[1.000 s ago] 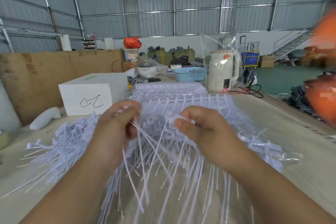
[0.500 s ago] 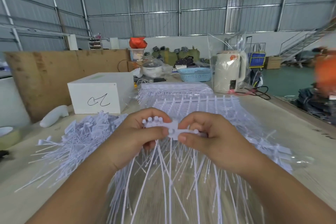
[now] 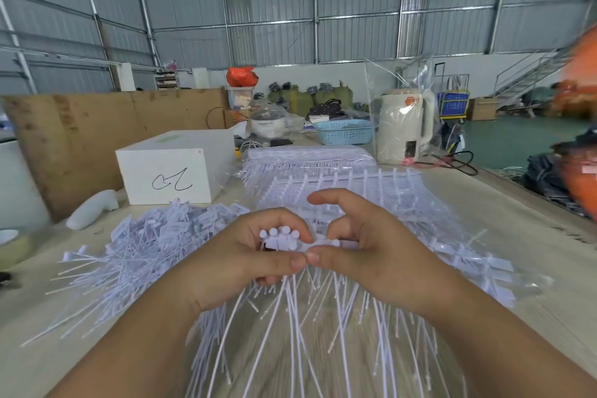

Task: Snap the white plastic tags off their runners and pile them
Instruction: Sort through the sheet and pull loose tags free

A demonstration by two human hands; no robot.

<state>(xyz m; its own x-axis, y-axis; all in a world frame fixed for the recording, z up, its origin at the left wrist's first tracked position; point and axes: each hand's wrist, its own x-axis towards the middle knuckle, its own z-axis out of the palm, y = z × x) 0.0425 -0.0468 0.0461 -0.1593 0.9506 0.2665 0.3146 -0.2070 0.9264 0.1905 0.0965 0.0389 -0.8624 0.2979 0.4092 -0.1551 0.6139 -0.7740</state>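
Observation:
My left hand [image 3: 245, 265] grips a small bunch of white plastic tags [image 3: 281, 239] by their heads, the long tails hanging down toward me. My right hand [image 3: 365, 252] pinches the runner end of the same bunch, thumb tip against my left thumb, index finger raised. A loose pile of snapped-off tags [image 3: 145, 245] lies on the table to the left. Sheets of tags on their runners [image 3: 355, 191] are spread under and beyond my hands, with a wrapped stack [image 3: 307, 158] farther back.
A white box [image 3: 174, 168] with a black scribble stands at back left, a white handle-shaped object [image 3: 92, 213] beside it. A cream kettle [image 3: 403, 126] in clear wrap and a blue basket [image 3: 345, 132] stand at the back. The table's edge [image 3: 533, 200] runs along the right.
My hands have come together from apart, now both on one bunch of tags. Since half a second ago my right index finger has lifted and the thumbs have met.

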